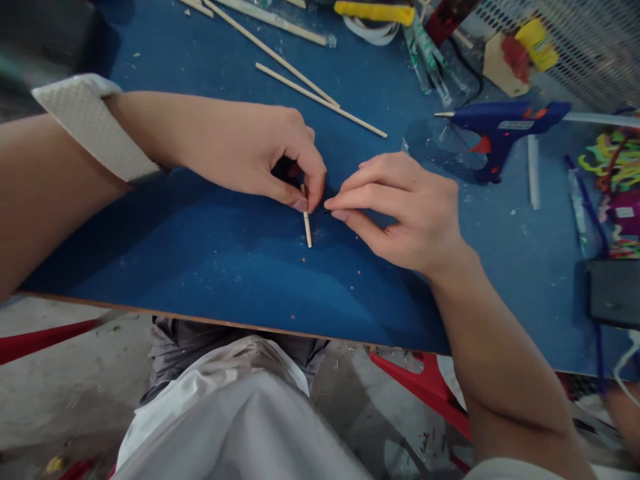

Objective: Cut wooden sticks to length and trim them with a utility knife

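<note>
Between the thumb and forefinger of my left hand [280, 157] is a short wooden stick [308, 233], which slants down towards the blue table top. A dark line or notch crosses it just below my fingertips. My right hand [400, 207] is close by on the right, its thumb and fingers pinched together. A tiny dark tip pokes out at those fingertips, too small to name. The two hands are apart by a narrow gap. Beyond them lies a long thin wooden stick [320, 100], with another long stick [275, 53] touching or nearly touching it.
A blue glue gun [505, 130] rests at the right with a clear glue stick [533, 173] beside it. Farther back are a yellow-handled tool [375, 12] and a metal mesh basket [590, 47]. A black box [614, 290] sits at the right edge. Red chair parts [425, 387] show below.
</note>
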The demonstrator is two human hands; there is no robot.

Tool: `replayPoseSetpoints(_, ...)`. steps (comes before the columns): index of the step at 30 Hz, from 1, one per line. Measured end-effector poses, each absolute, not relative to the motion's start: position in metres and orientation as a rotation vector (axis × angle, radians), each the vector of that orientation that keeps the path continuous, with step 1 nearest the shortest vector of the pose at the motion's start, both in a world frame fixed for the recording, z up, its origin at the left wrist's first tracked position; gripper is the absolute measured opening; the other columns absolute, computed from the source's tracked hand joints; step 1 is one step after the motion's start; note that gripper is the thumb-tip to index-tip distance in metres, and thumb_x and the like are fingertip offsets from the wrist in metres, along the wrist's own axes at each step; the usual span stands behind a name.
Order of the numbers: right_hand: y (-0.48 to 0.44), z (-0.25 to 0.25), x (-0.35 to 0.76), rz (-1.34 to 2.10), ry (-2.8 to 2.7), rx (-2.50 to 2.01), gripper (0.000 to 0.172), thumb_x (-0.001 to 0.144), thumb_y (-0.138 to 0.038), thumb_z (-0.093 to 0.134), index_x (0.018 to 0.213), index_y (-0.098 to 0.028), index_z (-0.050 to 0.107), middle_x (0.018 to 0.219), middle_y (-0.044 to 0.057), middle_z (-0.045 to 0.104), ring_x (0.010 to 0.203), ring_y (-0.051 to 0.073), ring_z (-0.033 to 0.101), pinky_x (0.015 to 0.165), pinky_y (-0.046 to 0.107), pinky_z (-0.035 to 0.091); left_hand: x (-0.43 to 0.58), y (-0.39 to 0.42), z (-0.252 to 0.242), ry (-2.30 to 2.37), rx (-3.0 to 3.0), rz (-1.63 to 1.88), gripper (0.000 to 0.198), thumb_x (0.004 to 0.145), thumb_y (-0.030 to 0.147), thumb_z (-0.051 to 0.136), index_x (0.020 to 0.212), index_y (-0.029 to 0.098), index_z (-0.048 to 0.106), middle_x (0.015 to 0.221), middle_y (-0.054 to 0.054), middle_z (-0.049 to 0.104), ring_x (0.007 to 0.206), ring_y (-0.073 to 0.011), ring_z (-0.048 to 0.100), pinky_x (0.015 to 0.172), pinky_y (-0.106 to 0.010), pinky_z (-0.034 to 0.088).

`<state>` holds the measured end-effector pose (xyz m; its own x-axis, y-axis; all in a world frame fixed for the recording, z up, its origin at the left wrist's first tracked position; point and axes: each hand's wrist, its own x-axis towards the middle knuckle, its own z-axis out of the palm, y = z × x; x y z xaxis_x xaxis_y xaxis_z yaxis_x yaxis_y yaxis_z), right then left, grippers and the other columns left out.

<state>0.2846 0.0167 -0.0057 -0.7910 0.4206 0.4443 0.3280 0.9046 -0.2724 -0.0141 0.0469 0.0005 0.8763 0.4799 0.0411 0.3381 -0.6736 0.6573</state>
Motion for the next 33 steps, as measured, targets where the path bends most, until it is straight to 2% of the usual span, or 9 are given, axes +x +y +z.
replayPoseSetpoints(4,0.0128,-0.0023,0.2840,0.229,-2.623,-0.627,0.021,0.118,-0.037,0.067,0.114,-0.034,0.088,0.117,0.000,0.088,0.104,0.026,0.083,0.102,0.049,0.064,-0.0150,0.0492,-0.0019,0.585,2.366,0.284,0.046,0.111,0.075,0.063,0.110,0.039,0.091,0.099,-0.001,0.087,0.100,-0.0257,0.073,0.098,-0.044,0.059)
replayPoseSetpoints(14,0.0125,-0.0026,0.2838,0.255,-2.716,-0.706,0.027,0.120,-0.040,0.062,0.119,-0.037,0.089,0.119,0.000,0.087,0.108,0.027,0.082,0.107,0.052,0.061,-0.0142,0.0488,-0.0013,0.612,2.386,0.265,0.054,0.111,0.080,0.057,0.110,0.039,0.092,0.096,-0.003,0.086,0.096,-0.0256,0.070,0.099,-0.045,0.059)
replayPoseSetpoints(17,0.0132,-0.0015,0.2839,0.244,-2.722,-0.690,0.026,0.120,-0.039,0.063,0.117,-0.037,0.089,0.120,0.000,0.087,0.108,0.027,0.082,0.105,0.052,0.061,-0.0134,0.0464,-0.0001,0.620,2.411,0.294,0.054,0.111,0.080,0.057,0.105,0.038,0.091,0.095,-0.002,0.085,0.099,-0.0265,0.070,0.119,-0.051,0.055)
replayPoseSetpoints(20,0.0142,-0.0008,0.2838,0.211,-2.694,-0.613,0.025,0.120,-0.038,0.064,0.115,-0.034,0.088,0.117,0.000,0.088,0.103,0.025,0.082,0.100,0.049,0.062,-0.0129,0.0434,0.0021,0.636,2.432,0.306,0.055,0.112,0.077,0.057,0.101,0.034,0.090,0.093,-0.002,0.085,0.101,-0.0262,0.071,0.141,-0.059,0.038)
replayPoseSetpoints(22,0.0147,-0.0006,0.2838,0.222,-2.683,-0.589,0.024,0.120,-0.038,0.065,0.116,-0.033,0.088,0.116,0.001,0.088,0.104,0.025,0.082,0.101,0.049,0.062,-0.0130,0.0422,0.0031,0.647,2.433,0.293,0.054,0.112,0.075,0.057,0.102,0.034,0.090,0.095,-0.002,0.085,0.100,-0.0260,0.071,0.141,-0.061,0.037)
replayPoseSetpoints(25,0.0154,-0.0002,0.2844,0.280,-2.713,-0.675,0.026,0.120,-0.042,0.064,0.117,-0.036,0.088,0.117,0.000,0.088,0.111,0.028,0.083,0.108,0.054,0.063,-0.0133,0.0421,0.0023,0.643,2.435,0.297,0.053,0.111,0.075,0.057,0.103,0.035,0.091,0.099,-0.004,0.086,0.099,-0.0273,0.070,0.131,-0.060,0.049)
replayPoseSetpoints(27,0.0159,0.0000,0.2848,0.306,-2.726,-0.726,0.026,0.120,-0.045,0.063,0.116,-0.038,0.088,0.116,0.000,0.088,0.112,0.029,0.083,0.110,0.056,0.063,-0.0132,0.0424,0.0012,0.632,2.434,0.309,0.052,0.111,0.076,0.057,0.102,0.037,0.090,0.099,-0.004,0.086,0.098,-0.0278,0.070,0.128,-0.060,0.052)
replayPoseSetpoints(33,0.0110,0.0012,0.2786,0.340,-2.753,-0.717,0.028,0.121,-0.044,0.061,0.115,-0.037,0.087,0.118,0.001,0.088,0.109,0.028,0.082,0.113,0.056,0.060,-0.0117,0.0403,0.0011,0.644,2.381,0.313,0.036,0.110,0.060,0.067,0.103,0.033,0.090,0.098,-0.002,0.085,0.101,-0.0265,0.071,0.133,-0.056,0.048)
